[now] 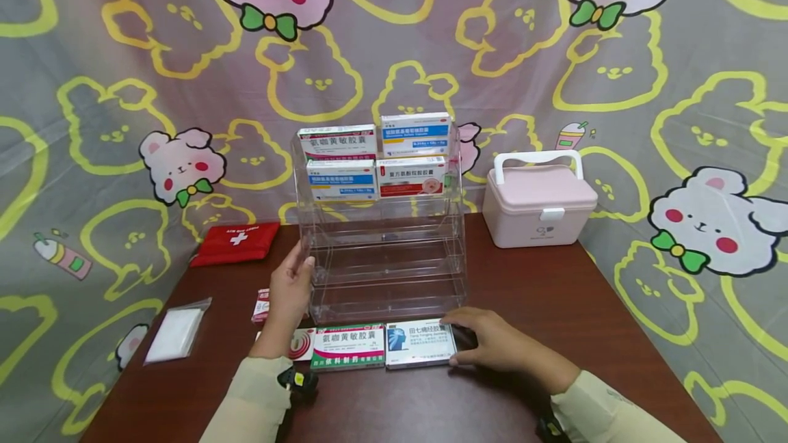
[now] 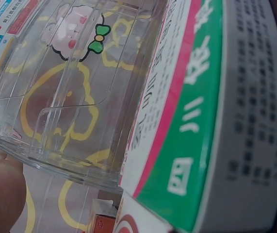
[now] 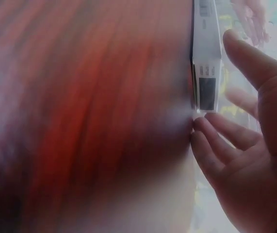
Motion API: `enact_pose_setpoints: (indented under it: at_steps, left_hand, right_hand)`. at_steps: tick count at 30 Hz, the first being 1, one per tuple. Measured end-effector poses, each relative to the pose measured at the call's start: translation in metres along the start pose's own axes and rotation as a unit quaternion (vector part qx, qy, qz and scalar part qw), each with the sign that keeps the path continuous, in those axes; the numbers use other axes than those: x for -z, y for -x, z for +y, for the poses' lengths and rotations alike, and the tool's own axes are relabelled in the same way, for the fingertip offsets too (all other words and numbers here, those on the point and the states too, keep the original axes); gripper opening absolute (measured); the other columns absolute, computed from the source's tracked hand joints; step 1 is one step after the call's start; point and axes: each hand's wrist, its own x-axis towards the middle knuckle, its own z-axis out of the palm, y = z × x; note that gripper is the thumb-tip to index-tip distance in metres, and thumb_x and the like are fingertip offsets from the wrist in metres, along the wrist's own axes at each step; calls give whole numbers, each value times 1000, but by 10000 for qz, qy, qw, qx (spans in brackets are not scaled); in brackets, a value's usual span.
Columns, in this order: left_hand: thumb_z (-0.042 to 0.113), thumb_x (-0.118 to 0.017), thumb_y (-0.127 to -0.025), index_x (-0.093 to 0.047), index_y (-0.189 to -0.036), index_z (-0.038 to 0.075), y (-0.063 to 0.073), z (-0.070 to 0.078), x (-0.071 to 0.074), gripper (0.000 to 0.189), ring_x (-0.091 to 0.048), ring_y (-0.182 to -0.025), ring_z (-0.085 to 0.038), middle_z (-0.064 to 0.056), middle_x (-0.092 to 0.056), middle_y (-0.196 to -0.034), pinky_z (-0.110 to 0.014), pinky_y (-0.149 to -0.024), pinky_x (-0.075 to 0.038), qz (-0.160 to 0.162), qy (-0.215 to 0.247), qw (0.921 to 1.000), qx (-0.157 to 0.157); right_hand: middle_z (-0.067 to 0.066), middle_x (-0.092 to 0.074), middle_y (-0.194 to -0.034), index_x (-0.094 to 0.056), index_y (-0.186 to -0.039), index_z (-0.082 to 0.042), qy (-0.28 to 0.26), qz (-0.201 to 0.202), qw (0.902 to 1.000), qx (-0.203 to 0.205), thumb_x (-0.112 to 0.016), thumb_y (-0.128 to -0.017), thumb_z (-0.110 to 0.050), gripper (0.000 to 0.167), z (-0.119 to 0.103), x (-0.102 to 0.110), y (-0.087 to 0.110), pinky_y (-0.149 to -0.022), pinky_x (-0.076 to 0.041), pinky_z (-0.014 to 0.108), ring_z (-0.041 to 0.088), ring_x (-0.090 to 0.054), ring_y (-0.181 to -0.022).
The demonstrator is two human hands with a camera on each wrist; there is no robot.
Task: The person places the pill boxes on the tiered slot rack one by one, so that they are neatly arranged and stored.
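Observation:
A clear tiered acrylic display rack [image 1: 388, 258] stands mid-table, with several medicine boxes on its top two tiers. My left hand [image 1: 292, 286] holds the rack's left side edge; its fingers show beyond that edge in the left wrist view. Before the rack lies a white-and-blue medicine box [image 1: 421, 344]. My right hand [image 1: 492, 342] spans its right end, thumb at the near corner and forefinger at the far one. The box stays flat on the table. Touching its left side is a green-and-white medicine box [image 1: 347, 347], large in the left wrist view.
A box with red rings [image 1: 301, 345] and a red-and-white box [image 1: 262, 305] lie partly behind my left arm. Further left are a red first aid pouch [image 1: 235, 243] and a white packet in clear plastic [image 1: 177, 332]. A pink handled case [image 1: 540, 207] stands at the back right.

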Motion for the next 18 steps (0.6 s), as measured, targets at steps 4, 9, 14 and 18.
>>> enact_pose_setpoints:
  at_steps: [4, 9, 14, 18]
  left_hand:
    - [20, -62, -112, -49, -166, 22, 1, 0, 0, 56, -52, -152, -31, -10, -52, -168, -51, -124, -44, 40, -5, 10000, -40]
    - [20, -62, -113, -47, -167, 21, 1, 1, -1, 57, -51, -154, -33, -10, -50, -169, -52, -124, -43, 31, -5, 10000, -45]
    - [16, -62, -112, -49, -166, 16, 1, 1, -2, 55, -55, -150, -34, -13, -54, -165, -33, -119, -49, 107, -12, 9997, -207]
    - [13, -63, -111, -51, -165, 15, 0, 1, -2, 55, -56, -147, -34, -16, -55, -163, -13, -109, -48, 170, -32, 9995, -250]
  right_hand:
    - [4, -71, -143, -70, -143, -17, 37, -101, 9997, -202, -90, -90, -45, 64, -1, -3, -1, -114, -53, 58, 31, -65, -136]
    - [5, -70, -144, -68, -145, -18, 79, -120, 9996, -260, -89, -90, -45, 65, -3, -5, -2, -114, -52, 58, 31, -64, -137]
    - [2, -66, -141, -64, -151, -22, -14, -87, 9992, -393, -96, -83, -40, 77, -6, -4, 2, -111, -56, 54, 26, -65, -131]
    - [-1, -59, -132, -59, -155, -22, -332, 13, 9968, -723, -102, -75, -28, 90, -9, 0, 7, -100, -61, 44, 21, -66, -117]
